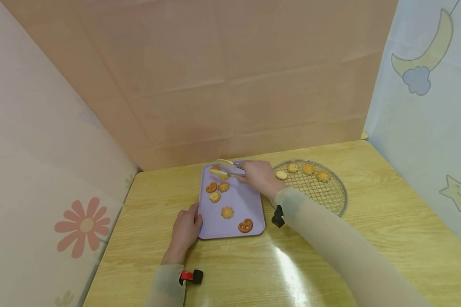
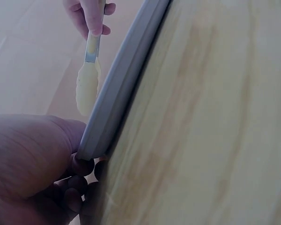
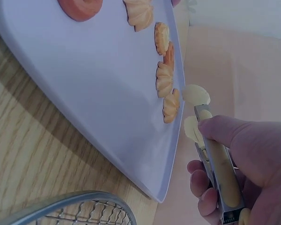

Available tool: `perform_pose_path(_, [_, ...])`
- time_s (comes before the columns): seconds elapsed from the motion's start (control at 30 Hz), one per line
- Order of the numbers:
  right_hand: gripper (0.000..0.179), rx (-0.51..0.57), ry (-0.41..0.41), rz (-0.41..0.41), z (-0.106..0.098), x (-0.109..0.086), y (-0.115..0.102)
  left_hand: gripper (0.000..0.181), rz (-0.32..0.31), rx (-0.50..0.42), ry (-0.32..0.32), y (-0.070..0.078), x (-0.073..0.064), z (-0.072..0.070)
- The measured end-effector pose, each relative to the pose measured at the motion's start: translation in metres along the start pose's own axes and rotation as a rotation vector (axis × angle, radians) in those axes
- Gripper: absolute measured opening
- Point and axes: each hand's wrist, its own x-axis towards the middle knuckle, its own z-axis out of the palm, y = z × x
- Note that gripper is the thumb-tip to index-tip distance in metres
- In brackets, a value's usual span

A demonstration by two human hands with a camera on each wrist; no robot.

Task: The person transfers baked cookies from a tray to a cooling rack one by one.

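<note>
My left hand [image 1: 186, 227] grips the left rim of a lilac tray [image 1: 242, 200], thumb above and fingers curled under it in the left wrist view. Metal tongs with cream scalloped tips [image 3: 220, 168] are held in my right hand [image 1: 259, 175], above the tray's far left corner. The tips stand apart with nothing between them, close over a cookie [image 1: 215, 169]. Lower on the tray lie a pretzel [image 1: 211, 187], a flower-shaped cookie [image 1: 223, 187] and a round cookie [image 1: 214, 197]. Nearer the front are another flower-shaped cookie [image 1: 227, 212] and a pretzel [image 1: 245, 226].
A round wire rack [image 1: 319, 198] stands right of the tray, partly under my right forearm. Along its far side sit several cookies [image 1: 308, 169]. Behind the wooden table [image 1: 230, 268] rises a beige backdrop [image 1: 230, 85], with patterned panels at both sides.
</note>
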Motion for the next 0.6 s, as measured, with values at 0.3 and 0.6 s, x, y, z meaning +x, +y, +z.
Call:
perform_pose_path(0.3, [0.041,-0.024,-0.038,-0.002,0.0037,0.0067,-0.0016,0.047,0.014,0.004,0.012,-0.0008,-0.0008,0.0007])
perform_pose_path(0.6, [0.034,-0.053,-0.039,0.000,0.0060,0.0103,-0.0033,0.047,0.007,0.004,0.015,-0.0018,-0.0003,0.0030])
